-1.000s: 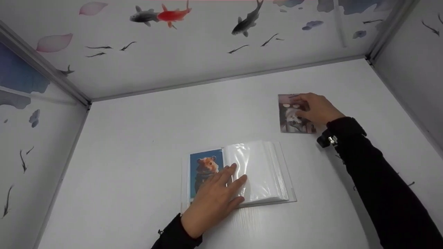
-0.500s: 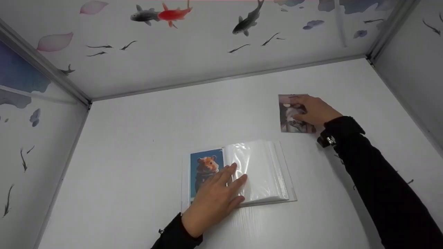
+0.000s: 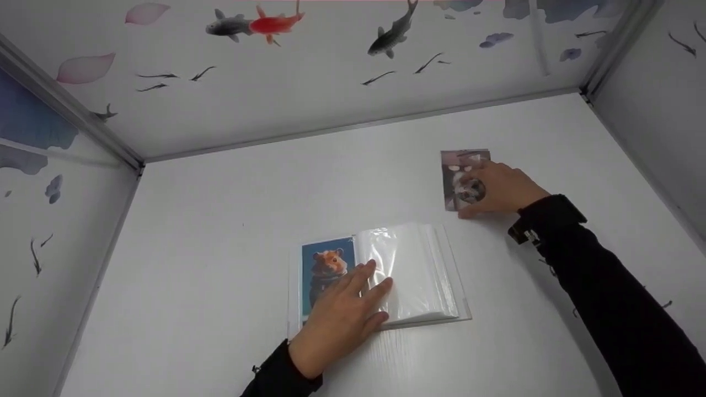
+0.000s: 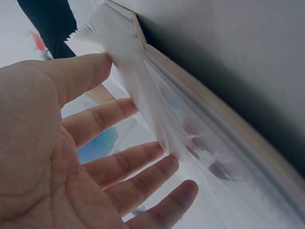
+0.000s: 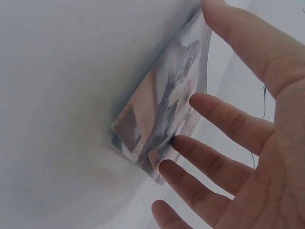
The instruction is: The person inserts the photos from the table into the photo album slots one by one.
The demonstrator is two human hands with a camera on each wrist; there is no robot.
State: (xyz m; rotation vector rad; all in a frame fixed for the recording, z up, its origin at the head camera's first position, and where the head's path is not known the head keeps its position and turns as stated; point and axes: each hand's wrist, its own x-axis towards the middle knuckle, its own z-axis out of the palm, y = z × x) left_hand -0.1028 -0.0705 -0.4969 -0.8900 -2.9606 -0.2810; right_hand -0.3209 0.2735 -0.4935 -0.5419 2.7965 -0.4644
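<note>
An open photo album lies on the white table, its right side a stack of clear plastic sleeves. A picture of a hamster in clothes fills its left page. My left hand rests across the album's middle with spread fingers, partly covering that picture. In the left wrist view the fingertips touch the sleeves. Farther off to the right lies a small stack of photos, the top one showing an animal. My right hand is over its right part, fingers extended and thumb at the near edge. Another photo's corner shows underneath.
White panels printed with fish and petals enclose the table at the back and both sides. A metal rail runs along the back edge. The stack lies beyond the album's upper right corner.
My right thumb has moved off the photo's face to its near edge, and the right hand has shifted slightly nearer, uncovering more of the picture. The left hand stays put.
</note>
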